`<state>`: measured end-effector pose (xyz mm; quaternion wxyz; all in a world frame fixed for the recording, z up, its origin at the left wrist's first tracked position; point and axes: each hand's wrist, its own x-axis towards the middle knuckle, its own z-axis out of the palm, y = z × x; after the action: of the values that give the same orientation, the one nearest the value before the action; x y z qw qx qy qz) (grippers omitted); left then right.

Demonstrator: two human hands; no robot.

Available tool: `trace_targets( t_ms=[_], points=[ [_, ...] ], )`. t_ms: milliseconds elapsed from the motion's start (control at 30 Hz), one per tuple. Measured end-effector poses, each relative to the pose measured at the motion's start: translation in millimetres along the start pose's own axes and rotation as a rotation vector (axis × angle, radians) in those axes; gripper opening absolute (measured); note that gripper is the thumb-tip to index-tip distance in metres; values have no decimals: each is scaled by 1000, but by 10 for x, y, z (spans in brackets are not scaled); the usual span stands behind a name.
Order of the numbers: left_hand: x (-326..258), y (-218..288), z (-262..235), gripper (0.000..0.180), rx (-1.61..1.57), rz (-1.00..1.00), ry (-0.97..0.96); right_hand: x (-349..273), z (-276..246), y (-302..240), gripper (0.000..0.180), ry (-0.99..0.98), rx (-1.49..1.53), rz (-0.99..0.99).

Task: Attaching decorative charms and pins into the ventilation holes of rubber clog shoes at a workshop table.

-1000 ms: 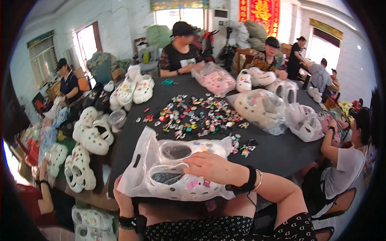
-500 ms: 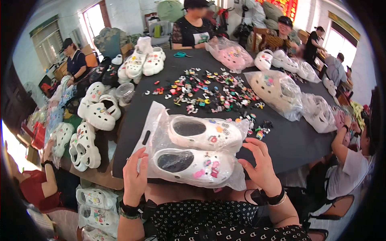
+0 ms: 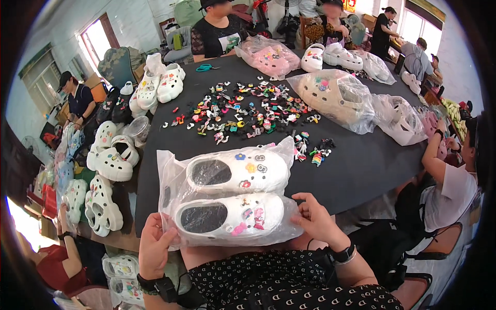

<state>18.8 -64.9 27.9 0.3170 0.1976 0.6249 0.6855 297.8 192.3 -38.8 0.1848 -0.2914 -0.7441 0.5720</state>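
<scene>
Across the black table, loose charms are lying far from us. We are gripping a clear bag of two decorated white clogs at the near edge, left hand and right hand closed on its ends; bagging looks done.

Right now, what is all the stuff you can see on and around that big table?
Clear plastic bag: one, at the table's near edge.
White clogs: two, inside that bag, small charms on them.
Shoe charms: many, mixed colours, table middle.
Bagged clogs: several bags, far and right side.
Loose white clogs: many, left of the table.
Black table: one.
People: several, seated around.
Left hand: holds the bag's end.
Right hand: holds the bag's other end.
</scene>
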Motion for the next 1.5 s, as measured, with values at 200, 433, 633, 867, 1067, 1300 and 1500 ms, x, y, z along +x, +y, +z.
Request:
trace_targets(
  t_ms=[200,433,633,867,1067,1300,1500],
  points=[
    [157,-58,-160,22,-177,-62,4,-17,-57,-23,43,29,-50,-6],
    [241,82,-389,28,-290,18,103,-86,-53,58,40,150,-18,-44],
    [586,51,-639,41,-141,-173,-6,-83,-151,67,38,125,-41,-23],
    [961,121,-540,61,925,302,-312,-58,-132,94,41,145,-14,-30],
    [1205,73,-162,94,1147,529,-685,135,-175,119,49,135,-28,-30],
    [1237,21,96,110,1387,555,-646,425,-184,126,79,35,71,-31],
    [1343,-156,97,60,1375,563,-619,539,-49,161,84,-45,221,8]
  ],
)
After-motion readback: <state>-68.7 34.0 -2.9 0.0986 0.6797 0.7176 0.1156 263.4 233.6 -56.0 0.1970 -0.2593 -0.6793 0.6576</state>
